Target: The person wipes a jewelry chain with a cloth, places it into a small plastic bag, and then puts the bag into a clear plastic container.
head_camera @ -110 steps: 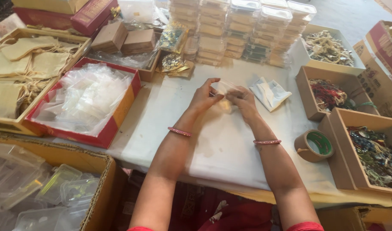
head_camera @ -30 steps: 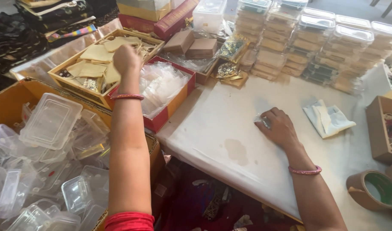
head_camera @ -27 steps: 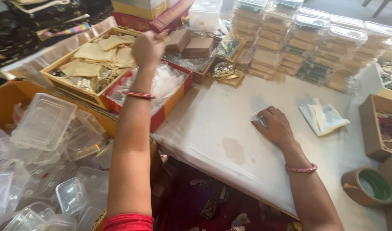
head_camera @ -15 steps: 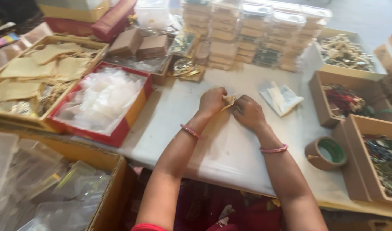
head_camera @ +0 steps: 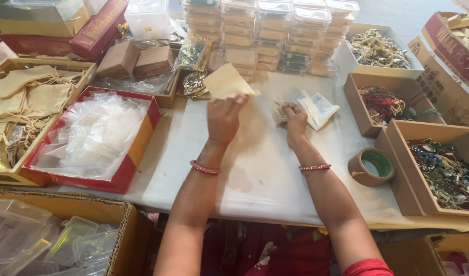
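Observation:
My left hand point(head_camera: 223, 118) is raised over the white table top point(head_camera: 255, 174) and pinches a small beige cloth pouch point(head_camera: 227, 82) by its lower edge. My right hand point(head_camera: 294, 118) rests on the table to the right of it, fingers closed on a small clear plastic packet point(head_camera: 280, 108). Just beyond the right hand lies a little heap of clear packets point(head_camera: 319, 108). Both wrists wear a pink bangle.
A red tray of clear plastic bags point(head_camera: 94, 140) and a wooden tray of beige pouches point(head_camera: 25, 102) lie left. Stacked clear boxes point(head_camera: 268, 33) stand at the back. Cardboard boxes of beaded jewellery point(head_camera: 439, 163) and a tape roll point(head_camera: 371, 166) sit right. A carton of plastic containers point(head_camera: 50, 240) is bottom left.
My left hand reached out to the tray of beige pouches on the left, then came back to the table middle holding one pouch. The right hand stayed on the table.

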